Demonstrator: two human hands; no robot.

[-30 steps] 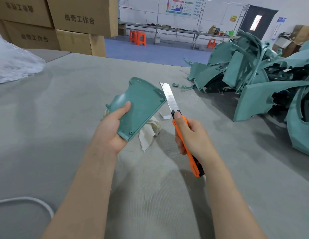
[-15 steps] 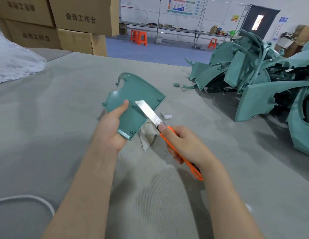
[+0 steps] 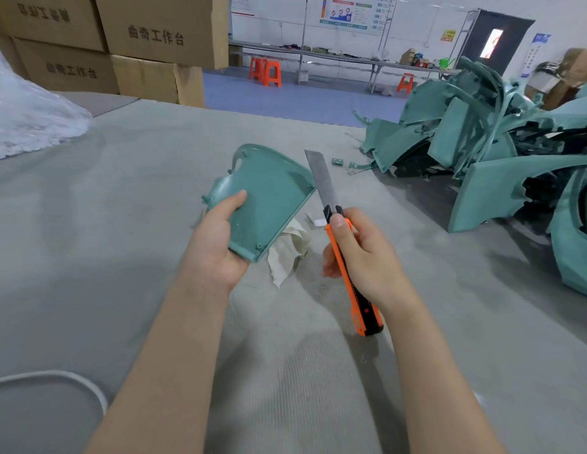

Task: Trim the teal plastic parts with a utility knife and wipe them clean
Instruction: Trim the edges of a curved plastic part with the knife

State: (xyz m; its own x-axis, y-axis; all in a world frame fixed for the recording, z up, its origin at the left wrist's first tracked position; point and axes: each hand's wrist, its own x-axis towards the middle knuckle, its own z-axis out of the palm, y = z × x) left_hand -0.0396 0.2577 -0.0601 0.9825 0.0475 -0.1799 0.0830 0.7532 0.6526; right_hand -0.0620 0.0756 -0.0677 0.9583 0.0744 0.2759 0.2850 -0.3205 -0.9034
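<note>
Above the grey desk [image 3: 122,224], a teal plastic part [image 3: 272,198] is gripped in the left hand [image 3: 217,244], thumb laid across its face, and a pale cloth [image 3: 289,250] can be seen just below it. An orange utility knife [image 3: 364,316] is clutched in the right hand [image 3: 361,257], blade pushed out long and pointed up, right beside the part's right edge. Loads more teal parts [image 3: 482,142] are heaped at the far right.

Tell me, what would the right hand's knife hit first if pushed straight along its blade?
Probably nothing: the right hand points the knife just right of the teal part, over the table; depth unclear.
</note>
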